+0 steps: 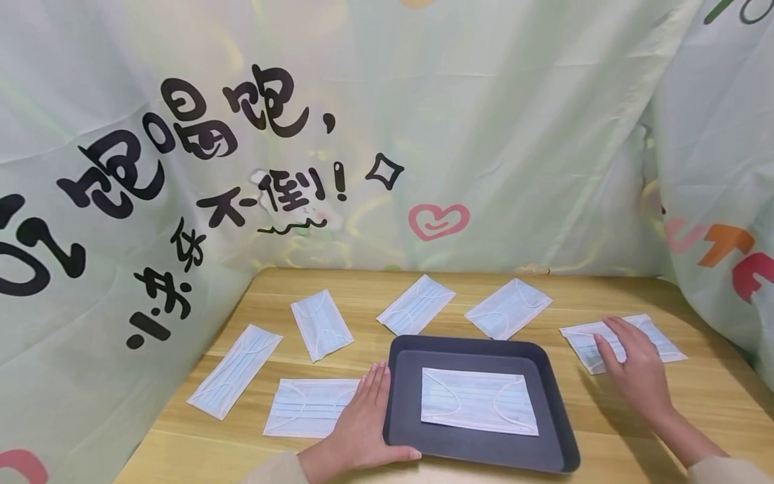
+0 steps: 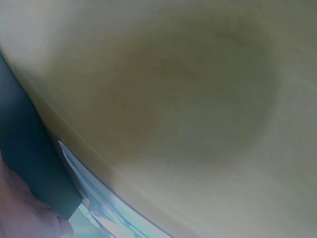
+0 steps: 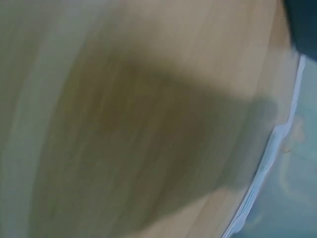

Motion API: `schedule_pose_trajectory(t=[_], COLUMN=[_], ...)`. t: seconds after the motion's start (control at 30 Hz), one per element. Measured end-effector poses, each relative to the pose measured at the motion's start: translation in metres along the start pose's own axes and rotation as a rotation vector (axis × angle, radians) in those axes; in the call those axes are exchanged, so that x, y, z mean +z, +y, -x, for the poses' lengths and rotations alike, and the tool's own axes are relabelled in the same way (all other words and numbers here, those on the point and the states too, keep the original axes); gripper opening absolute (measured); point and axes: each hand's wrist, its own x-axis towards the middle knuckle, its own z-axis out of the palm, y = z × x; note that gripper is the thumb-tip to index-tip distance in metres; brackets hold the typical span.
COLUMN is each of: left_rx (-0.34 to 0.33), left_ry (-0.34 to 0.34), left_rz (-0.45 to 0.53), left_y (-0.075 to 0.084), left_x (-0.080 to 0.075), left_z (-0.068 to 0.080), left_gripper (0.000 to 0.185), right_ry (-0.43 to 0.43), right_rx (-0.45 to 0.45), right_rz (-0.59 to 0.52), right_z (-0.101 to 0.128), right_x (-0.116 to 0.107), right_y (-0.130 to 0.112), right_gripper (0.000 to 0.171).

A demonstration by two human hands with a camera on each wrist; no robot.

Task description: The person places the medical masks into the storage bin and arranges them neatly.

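A dark grey rectangular tray (image 1: 478, 452) stands on the wooden table with one light-blue face mask (image 1: 480, 402) lying flat in it, ear loops up. My left hand (image 1: 365, 423) rests against the tray's left side, fingers straight along the wall and thumb at the front edge. That hand partly covers another face mask (image 1: 296, 408) beside the tray. At the right, my right hand (image 1: 637, 366) is over a face mask (image 1: 656, 336), its fingers spread and lightly bent at the mask's middle. In the left wrist view part of the tray (image 2: 29, 134) shows.
More face masks lie on the table: one at the far left (image 1: 236, 372), one behind it (image 1: 322, 325), and two behind the tray, left (image 1: 416, 304) and right (image 1: 509, 309). A printed cloth (image 1: 514, 154) hangs around the table's back and sides.
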Motion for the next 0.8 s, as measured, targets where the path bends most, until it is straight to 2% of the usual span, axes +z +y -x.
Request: schedule_pose_trajectory(t=[0.2, 0.37, 0.63, 0.8], left_rx=[0.004, 0.005, 0.002, 0.004], left_ry=[0.007, 0.016, 0.021, 0.007], left_rz=[-0.012, -0.004, 0.010, 0.012], left_y=[0.000, 0.000, -0.001, -0.001], left_x=[0.000, 0.000, 0.001, 0.000], left_z=[0.000, 0.000, 0.000, 0.000], left_gripper=[0.123, 0.123, 0.124, 0.124], right_ry=[-0.085, -0.178, -0.452, -0.545], right_rx=[-0.061, -0.054, 0.075, 0.158], right_rz=[0.054, 0.126, 0.251, 0.257], right_z=[0.005, 0.010, 0.021, 0.028], right_x=[-0.007, -0.013, -0.030, -0.040], right_y=[0.021, 0.037, 0.065, 0.081], right_gripper=[0.046, 0.052, 0.058, 0.061])
